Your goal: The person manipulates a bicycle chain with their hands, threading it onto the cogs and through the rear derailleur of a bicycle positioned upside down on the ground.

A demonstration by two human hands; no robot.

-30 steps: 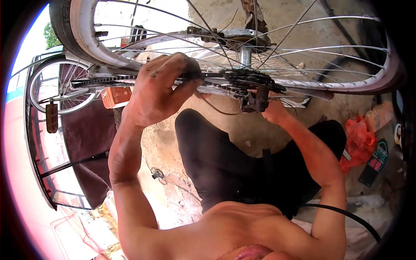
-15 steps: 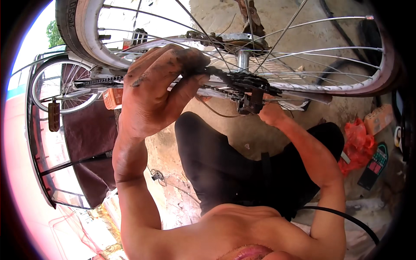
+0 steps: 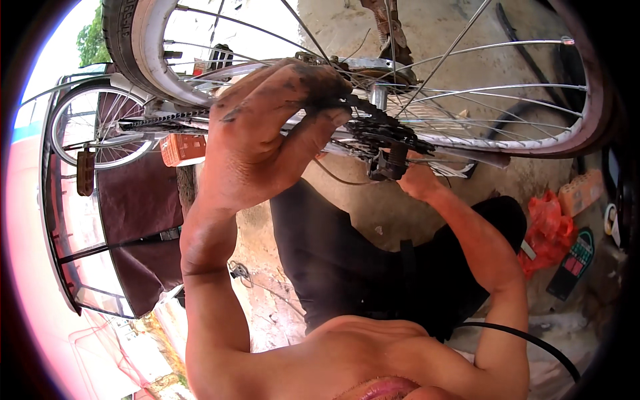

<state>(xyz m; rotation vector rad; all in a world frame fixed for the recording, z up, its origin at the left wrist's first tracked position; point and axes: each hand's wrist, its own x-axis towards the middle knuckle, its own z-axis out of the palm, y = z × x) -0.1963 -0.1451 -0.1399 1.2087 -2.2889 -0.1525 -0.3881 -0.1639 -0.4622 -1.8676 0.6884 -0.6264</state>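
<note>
My left hand (image 3: 260, 133), smudged black, pinches the greasy bicycle chain (image 3: 362, 104) between thumb and fingers, just left of the rear sprockets (image 3: 387, 133). The chain runs from the fingertips onto the dark sprockets. Beneath them hangs a black rear derailleur (image 3: 388, 165). My right hand (image 3: 419, 181) is close against the derailleur's right side; its fingers are hidden behind the parts, so their grip does not show. Above the sprockets stands the spoked wheel, with its pale rim (image 3: 533, 143) and the silver hub (image 3: 378, 97).
A second wheel (image 3: 60, 127) and a brown pedal (image 3: 85, 172) are at the left, near an orange brick (image 3: 181, 149). To the right lie a red plastic bag (image 3: 548, 230), another brick (image 3: 580, 192) and a dark green-edged flat item (image 3: 571, 265). My knees are below the wheel.
My left hand has moved to the right, closer to the sprockets, with the chain still pinched. The right hand stays by the derailleur.
</note>
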